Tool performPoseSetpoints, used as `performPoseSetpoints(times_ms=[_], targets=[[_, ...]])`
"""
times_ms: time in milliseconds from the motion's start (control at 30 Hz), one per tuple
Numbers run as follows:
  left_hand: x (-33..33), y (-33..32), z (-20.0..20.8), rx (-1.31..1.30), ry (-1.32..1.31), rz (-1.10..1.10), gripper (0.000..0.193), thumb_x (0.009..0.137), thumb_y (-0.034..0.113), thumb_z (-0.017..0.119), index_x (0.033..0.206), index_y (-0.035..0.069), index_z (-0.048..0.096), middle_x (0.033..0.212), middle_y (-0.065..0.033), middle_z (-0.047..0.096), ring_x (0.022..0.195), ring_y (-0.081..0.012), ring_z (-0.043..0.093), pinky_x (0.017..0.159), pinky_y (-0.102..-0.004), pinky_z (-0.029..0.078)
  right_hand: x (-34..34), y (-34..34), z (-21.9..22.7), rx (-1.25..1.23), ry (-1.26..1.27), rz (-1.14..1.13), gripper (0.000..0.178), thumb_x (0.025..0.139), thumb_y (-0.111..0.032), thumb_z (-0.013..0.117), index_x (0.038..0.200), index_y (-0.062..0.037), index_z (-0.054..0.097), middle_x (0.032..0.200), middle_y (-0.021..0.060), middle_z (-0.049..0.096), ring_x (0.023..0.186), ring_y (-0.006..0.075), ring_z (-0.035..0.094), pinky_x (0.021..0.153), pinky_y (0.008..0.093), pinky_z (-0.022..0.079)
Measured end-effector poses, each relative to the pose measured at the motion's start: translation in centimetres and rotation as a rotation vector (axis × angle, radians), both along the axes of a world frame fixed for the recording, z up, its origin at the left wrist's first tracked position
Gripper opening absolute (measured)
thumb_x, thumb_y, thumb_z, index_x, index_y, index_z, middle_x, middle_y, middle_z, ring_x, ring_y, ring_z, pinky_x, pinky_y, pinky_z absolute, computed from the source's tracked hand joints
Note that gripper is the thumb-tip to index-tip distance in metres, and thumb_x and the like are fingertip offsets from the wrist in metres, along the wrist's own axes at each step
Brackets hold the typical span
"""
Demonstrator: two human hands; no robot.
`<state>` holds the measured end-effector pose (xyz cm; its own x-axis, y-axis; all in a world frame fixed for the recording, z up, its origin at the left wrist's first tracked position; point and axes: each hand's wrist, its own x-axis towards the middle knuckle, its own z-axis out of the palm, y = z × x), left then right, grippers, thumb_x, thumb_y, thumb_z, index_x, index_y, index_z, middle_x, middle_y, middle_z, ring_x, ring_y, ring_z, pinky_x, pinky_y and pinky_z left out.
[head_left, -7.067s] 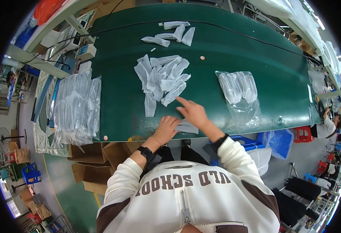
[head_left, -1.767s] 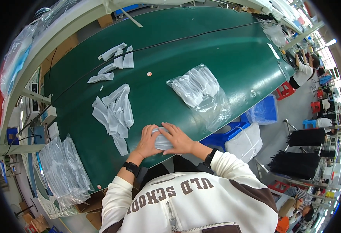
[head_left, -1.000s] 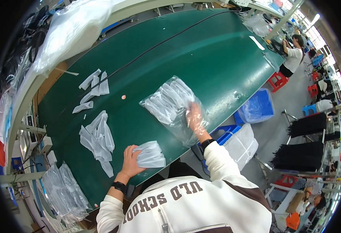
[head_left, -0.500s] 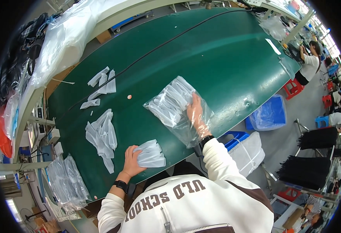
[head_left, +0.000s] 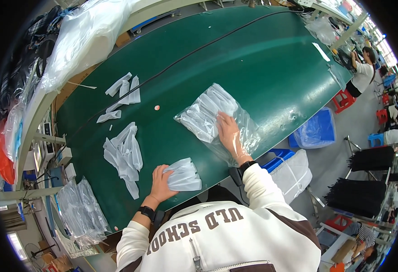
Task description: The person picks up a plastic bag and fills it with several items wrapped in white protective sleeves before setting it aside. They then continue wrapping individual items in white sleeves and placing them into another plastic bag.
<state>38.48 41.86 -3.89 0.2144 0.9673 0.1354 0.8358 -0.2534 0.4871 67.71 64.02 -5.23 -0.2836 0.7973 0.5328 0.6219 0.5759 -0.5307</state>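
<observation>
My left hand closes around the left end of a small stack of folded translucent white plastic pieces near the table's front edge. To its right, a clear plastic bag holds a larger bundle of the same white pieces. My right hand reaches into this bag, with clear film over its wrist. Its fingers stretch out over the right side of the bundle; the thumb is hard to make out. Left of my left hand lies a loose pile of white pieces.
More white strips lie farther back on the green table, by a black cable. A filled clear bag sits at the left edge. Blue bins stand right of the table; a person sits beyond.
The view has shifted slightly, so the table's contents appear a little farther right. My hands keep their places on the small stack and inside the bag.
</observation>
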Motion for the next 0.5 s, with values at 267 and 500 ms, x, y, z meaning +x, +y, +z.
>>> performPoseSetpoints(times_ms=[267,500], targets=[[-0.6,-0.1,-0.4,-0.006,-0.039,0.01,0.082,0.053,0.028,0.089,0.123,0.009,0.05,0.135,-0.0185,0.042,0.127,-0.0442,0.038,0.108,-0.0545,0.031,-1.0,0.1,0.6,-0.029,0.046,0.015,0.038,0.081,0.0,0.061,0.119,0.0009,0.06,0.118,0.0194,0.06,0.106,0.0389,0.057,0.092,0.0452,0.048],[-0.5,0.2,0.0,0.004,-0.029,-0.018,0.085,0.052,0.028,0.09,0.123,0.009,0.049,0.135,-0.0189,0.043,0.127,-0.0434,0.039,0.107,-0.0527,0.034,-0.9,0.7,-0.8,-0.054,0.029,-0.154,0.03,0.082,-0.004,0.064,0.111,-0.0003,0.06,0.11,0.021,0.06,0.104,0.0402,0.058,0.085,0.0464,0.049]])
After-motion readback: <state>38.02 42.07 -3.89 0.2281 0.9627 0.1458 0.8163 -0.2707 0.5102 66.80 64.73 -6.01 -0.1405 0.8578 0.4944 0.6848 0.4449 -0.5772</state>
